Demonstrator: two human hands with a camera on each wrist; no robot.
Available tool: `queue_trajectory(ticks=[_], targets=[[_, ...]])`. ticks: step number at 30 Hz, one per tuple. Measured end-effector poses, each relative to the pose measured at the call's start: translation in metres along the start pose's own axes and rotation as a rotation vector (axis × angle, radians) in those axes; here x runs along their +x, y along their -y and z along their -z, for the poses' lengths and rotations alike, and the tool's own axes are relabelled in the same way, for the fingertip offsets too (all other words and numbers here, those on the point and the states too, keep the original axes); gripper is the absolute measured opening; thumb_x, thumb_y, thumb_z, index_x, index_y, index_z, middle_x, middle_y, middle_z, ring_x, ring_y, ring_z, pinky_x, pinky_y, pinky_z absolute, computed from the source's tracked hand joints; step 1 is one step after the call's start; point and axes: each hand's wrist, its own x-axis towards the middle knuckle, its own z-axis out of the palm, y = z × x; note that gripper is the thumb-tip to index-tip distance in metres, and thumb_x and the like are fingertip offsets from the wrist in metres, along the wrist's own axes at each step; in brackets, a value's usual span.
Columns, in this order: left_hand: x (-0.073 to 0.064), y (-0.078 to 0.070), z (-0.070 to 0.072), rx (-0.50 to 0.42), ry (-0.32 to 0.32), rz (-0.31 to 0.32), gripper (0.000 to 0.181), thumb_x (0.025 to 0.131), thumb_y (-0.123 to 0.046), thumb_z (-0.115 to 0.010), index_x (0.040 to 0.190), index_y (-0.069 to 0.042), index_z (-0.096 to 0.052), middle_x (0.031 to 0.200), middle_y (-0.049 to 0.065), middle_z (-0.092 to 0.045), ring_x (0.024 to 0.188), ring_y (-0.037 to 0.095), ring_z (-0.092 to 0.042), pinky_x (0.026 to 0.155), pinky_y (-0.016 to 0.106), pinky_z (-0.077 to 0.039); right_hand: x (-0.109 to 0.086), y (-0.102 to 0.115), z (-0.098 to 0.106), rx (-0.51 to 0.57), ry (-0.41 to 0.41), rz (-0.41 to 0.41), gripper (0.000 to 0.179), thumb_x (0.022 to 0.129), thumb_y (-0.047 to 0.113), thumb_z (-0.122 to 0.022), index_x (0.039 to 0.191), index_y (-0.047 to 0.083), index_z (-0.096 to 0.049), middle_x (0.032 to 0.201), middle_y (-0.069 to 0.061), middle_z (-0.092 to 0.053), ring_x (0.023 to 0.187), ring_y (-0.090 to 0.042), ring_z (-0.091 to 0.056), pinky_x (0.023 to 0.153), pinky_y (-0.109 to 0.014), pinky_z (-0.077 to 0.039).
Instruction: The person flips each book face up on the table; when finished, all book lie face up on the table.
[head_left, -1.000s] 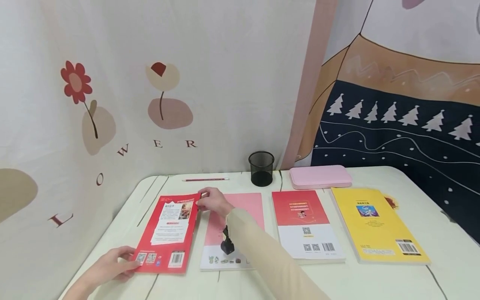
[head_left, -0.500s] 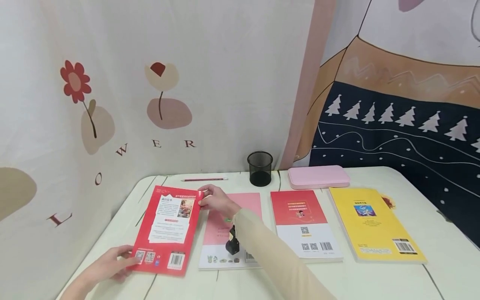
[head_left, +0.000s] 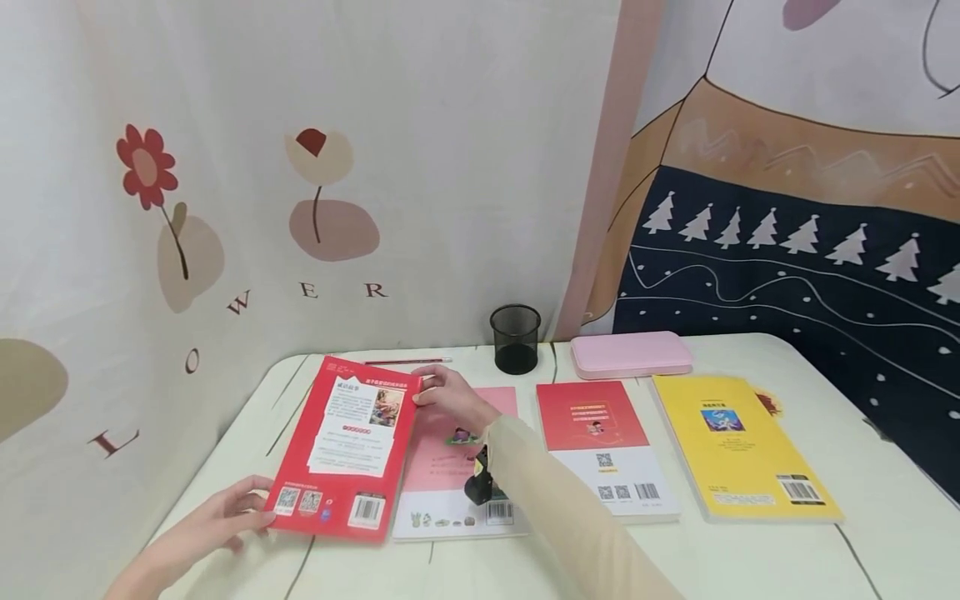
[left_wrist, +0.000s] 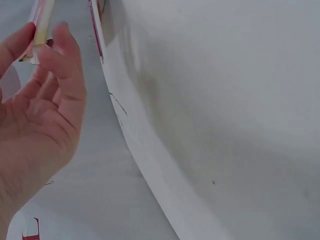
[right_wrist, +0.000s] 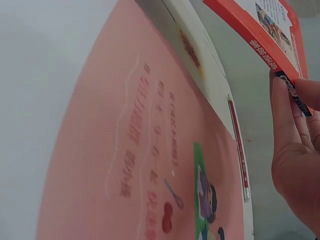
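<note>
A red book (head_left: pixel 348 454) with white text panels and barcodes is held between both hands, raised off the table and slightly tilted in the head view. My left hand (head_left: pixel 213 521) pinches its lower left corner; in the left wrist view the thumb and fingers close on the pages' edge (left_wrist: pixel 42 25). The upper right corner is gripped by my right hand (head_left: pixel 453 396), whose thumb and fingers press on the book's spine (right_wrist: pixel 257 47) end in the right wrist view. Beneath the right forearm lies a pink and white book (head_left: pixel 427 475), partly covered by the sleeve.
To the right lie a red and white book (head_left: pixel 592 417) and a yellow book (head_left: pixel 742 450). Along the back are a pencil (head_left: pixel 438 361), a black mesh pen holder (head_left: pixel 515 342) and a pink pencil case (head_left: pixel 632 354). A patterned curtain (head_left: pixel 450 167) hangs behind the table.
The red book has lifted off the table, its top rising and shifting right until it overlaps part of the pencil. Both hands have moved with it. The other books stay put.
</note>
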Motion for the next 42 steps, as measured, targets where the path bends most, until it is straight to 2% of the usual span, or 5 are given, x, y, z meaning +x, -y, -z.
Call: queue_trajectory(ticks=[4, 12, 20, 32, 42], targets=[[0.0, -0.003, 0.003, -0.107, 0.083, -0.067, 0.047, 0.091, -0.015, -0.047, 0.125, 0.008, -0.025, 0.099, 0.015, -0.058, 0.083, 0.024, -0.055, 0.066, 0.038, -0.049, -0.001, 0.003, 0.009, 0.044, 0.002, -0.034, 0.038, 0.079, -0.002, -0.059, 0.114, 0.011, -0.052, 0.095, -0.01, -0.056, 0.081, -0.02, -0.059, 0.082, -0.042, -0.045], [0.003, -0.01, -0.001, -0.165, 0.08, -0.134, 0.033, 0.091, -0.011, -0.047, 0.123, -0.018, -0.039, 0.096, 0.019, -0.058, 0.081, 0.026, -0.056, 0.071, 0.039, -0.048, -0.004, 0.012, 0.024, 0.03, 0.022, -0.029, 0.038, 0.081, -0.002, -0.059, 0.116, 0.009, -0.051, 0.096, -0.012, -0.055, 0.083, -0.02, -0.058, 0.08, -0.039, -0.046], [0.006, -0.019, -0.008, -0.154, 0.031, -0.182, 0.05, 0.09, -0.011, -0.048, 0.129, 0.006, -0.022, 0.098, 0.013, -0.059, 0.083, 0.032, -0.056, 0.077, 0.04, -0.047, -0.006, 0.019, 0.034, 0.11, 0.059, 0.004, 0.037, 0.083, -0.002, -0.056, 0.118, 0.006, -0.048, 0.101, -0.014, -0.053, 0.09, -0.023, -0.056, 0.086, -0.042, -0.042], [0.012, -0.023, -0.013, -0.234, 0.092, -0.273, 0.045, 0.091, -0.006, -0.046, 0.129, 0.006, -0.025, 0.103, 0.011, -0.059, 0.082, 0.026, -0.057, 0.079, 0.036, -0.046, -0.009, 0.027, 0.045, 0.186, 0.116, 0.048, 0.04, 0.085, 0.004, -0.056, 0.123, 0.008, -0.046, 0.11, -0.014, -0.053, 0.094, -0.024, -0.056, 0.092, -0.049, -0.033], [0.018, -0.021, -0.014, -0.376, 0.18, -0.275, 0.036, 0.092, -0.003, -0.042, 0.126, -0.014, -0.039, 0.111, 0.007, -0.057, 0.093, 0.024, -0.055, 0.082, 0.036, -0.045, -0.009, 0.03, 0.05, 0.185, 0.185, 0.091, 0.044, 0.086, 0.005, -0.055, 0.129, 0.008, -0.043, 0.11, -0.015, -0.05, 0.098, -0.025, -0.054, 0.085, -0.038, -0.043]])
